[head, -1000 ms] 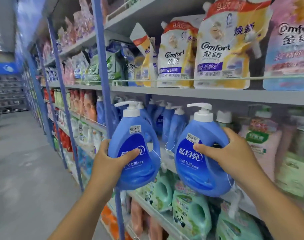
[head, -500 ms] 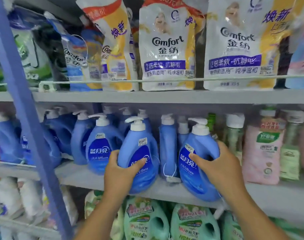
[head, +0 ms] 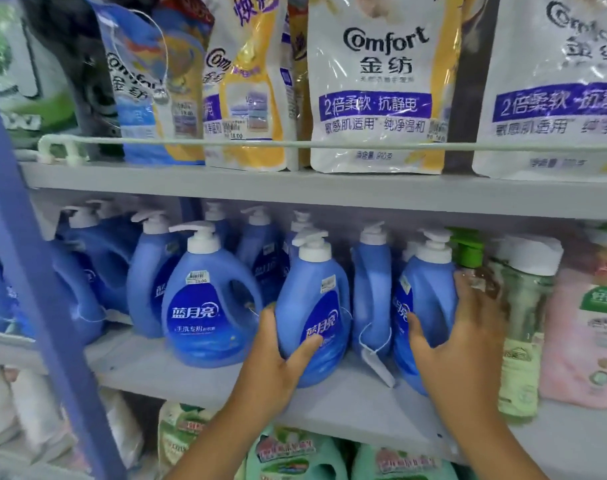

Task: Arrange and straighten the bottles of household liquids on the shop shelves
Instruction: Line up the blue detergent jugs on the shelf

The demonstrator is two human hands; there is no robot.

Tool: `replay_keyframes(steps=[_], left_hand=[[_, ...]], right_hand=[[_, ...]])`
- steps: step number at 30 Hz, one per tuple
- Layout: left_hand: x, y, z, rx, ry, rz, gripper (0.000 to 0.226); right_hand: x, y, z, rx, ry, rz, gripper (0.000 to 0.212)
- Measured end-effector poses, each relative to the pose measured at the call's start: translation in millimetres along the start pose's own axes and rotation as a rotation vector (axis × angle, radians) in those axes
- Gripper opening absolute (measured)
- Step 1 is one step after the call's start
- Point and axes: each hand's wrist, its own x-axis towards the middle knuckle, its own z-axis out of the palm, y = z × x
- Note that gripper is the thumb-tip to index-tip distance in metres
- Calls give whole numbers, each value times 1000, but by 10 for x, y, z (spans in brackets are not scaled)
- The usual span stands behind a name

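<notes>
Two blue pump bottles of laundry liquid stand on the grey middle shelf (head: 347, 407). My left hand (head: 278, 362) grips the left blue bottle (head: 312, 306) low on its front, label turned to the right. My right hand (head: 468, 334) wraps around the right blue bottle (head: 423, 292) from its right side. Between them stands a narrow blue bottle (head: 371, 289) seen side-on, with a white tag hanging from it. Further left a blue bottle (head: 205, 299) faces forward, with more blue bottles behind it.
Comfort refill pouches (head: 378, 84) stand on the upper shelf behind a white rail (head: 295, 144). A green-capped bottle (head: 468, 251), a clear bottle (head: 523, 306) and a pink bottle (head: 582, 334) stand right of my right hand. Green jugs (head: 295, 455) fill the shelf below. A blue upright post (head: 35, 289) crosses the left.
Both hands have carried the two blue bottles from out in the aisle onto the middle shelf, where they now stand. The view has come closer to the shelf.
</notes>
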Motion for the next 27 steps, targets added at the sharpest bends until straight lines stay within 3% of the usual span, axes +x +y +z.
replay_keyframes(steps=[2,5,7,9,12,14,17,21,24,25,27], left_hand=[[-33,18,-76,35,-45,18,50],[-51,131,-427,149,238,152,41],[-2,192,-779,259,444,215,29],[113,209,-1123,305,540,202,31],[321,98,-1411,283,388,18,61],[380,-48,-1456,213,231,-57,56],[424,-224,-1402,140,113,-22,42],[491,-326,-1210,5,-80,13,54],[483,-375,-1178,62,-196,53,66],[498,-376,-1249,81,-187,84,61],[586,-366,-1496,172,46,245,45]], right_hand=[[37,24,1,93,48,-17,72],[155,-78,-52,249,116,-118,55],[199,-312,-48,406,-5,-92,43],[232,-636,38,571,-244,-21,42],[276,-1055,338,545,-591,82,64],[272,-1209,529,522,-687,189,66],[194,-1270,641,457,-520,285,55],[119,-1366,583,270,-196,288,46],[141,-1392,565,210,-106,281,43],[156,-1374,555,189,-101,290,43],[175,-1317,544,175,-122,301,45]])
